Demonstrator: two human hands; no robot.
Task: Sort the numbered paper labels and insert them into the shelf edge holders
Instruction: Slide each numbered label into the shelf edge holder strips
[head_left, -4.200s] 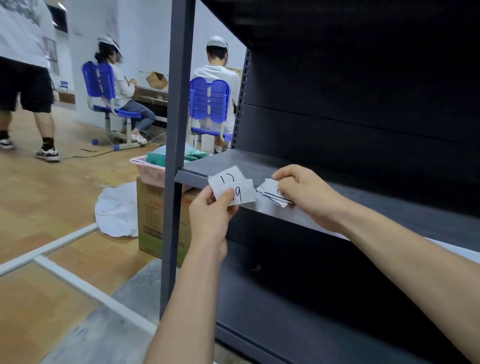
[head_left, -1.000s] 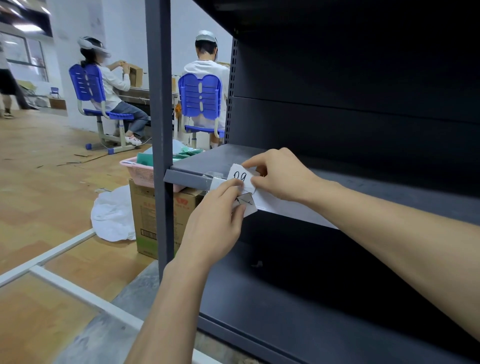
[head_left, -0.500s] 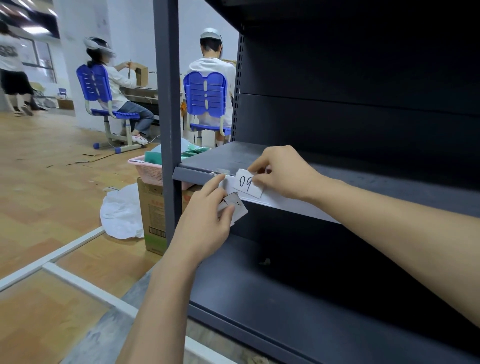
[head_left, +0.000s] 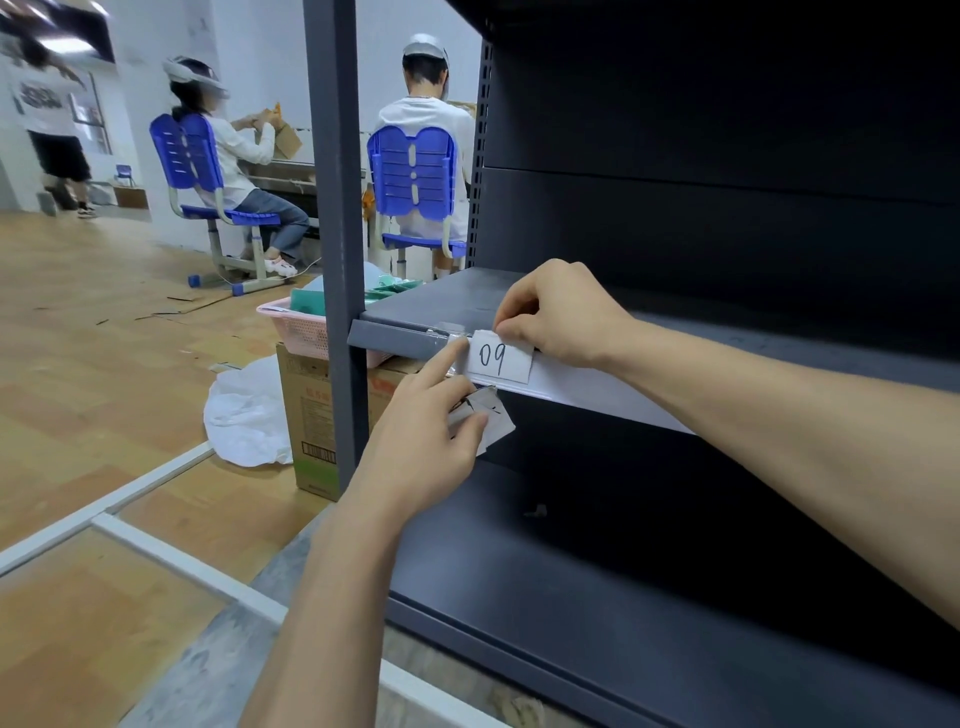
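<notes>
A white paper label marked 09 (head_left: 498, 358) sits against the shelf edge holder (head_left: 587, 387), a pale strip along the front of the dark shelf. My right hand (head_left: 561, 312) pinches the label's top edge from above. My left hand (head_left: 431, 441) holds a small stack of other paper labels (head_left: 491, 418) under its thumb, just below the holder. Its index finger is stretched out and touches the holder's clear left end beside the 09 label.
A grey upright post (head_left: 335, 208) stands left of the shelf. Behind it a pink basket (head_left: 301, 327) rests on a cardboard box (head_left: 311, 415) beside a white bag (head_left: 244, 410). Two people sit on blue chairs (head_left: 413, 171) further back; a white floor frame (head_left: 130, 519) lies at lower left.
The 09 label has gone from tilted to level against the holder. My left index finger has moved up to the label's left side. The stack stays in my left hand.
</notes>
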